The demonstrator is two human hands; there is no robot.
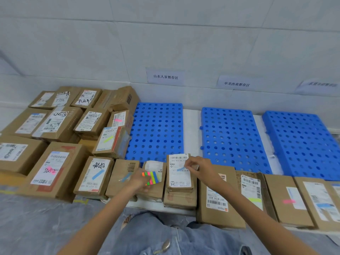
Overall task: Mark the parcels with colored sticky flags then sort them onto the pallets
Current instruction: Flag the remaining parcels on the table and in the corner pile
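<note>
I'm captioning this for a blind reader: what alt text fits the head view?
A person's right hand presses a blue sticky flag onto a parcel's label while the left hand holds a multicolored flag pad. Cardboard parcels surround three bare blue pallets along a white wall.

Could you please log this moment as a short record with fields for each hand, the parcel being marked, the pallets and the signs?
left hand: grip on a pad of coloured sticky flags
right hand: pressing a blue flag onto a label
parcel being marked: small box on top of a stack, at the front of the row
pallets: three blue ones, no parcels on them
wall signs: one above each pallet
marked parcels: several, with pink, yellow or blue flags
</note>
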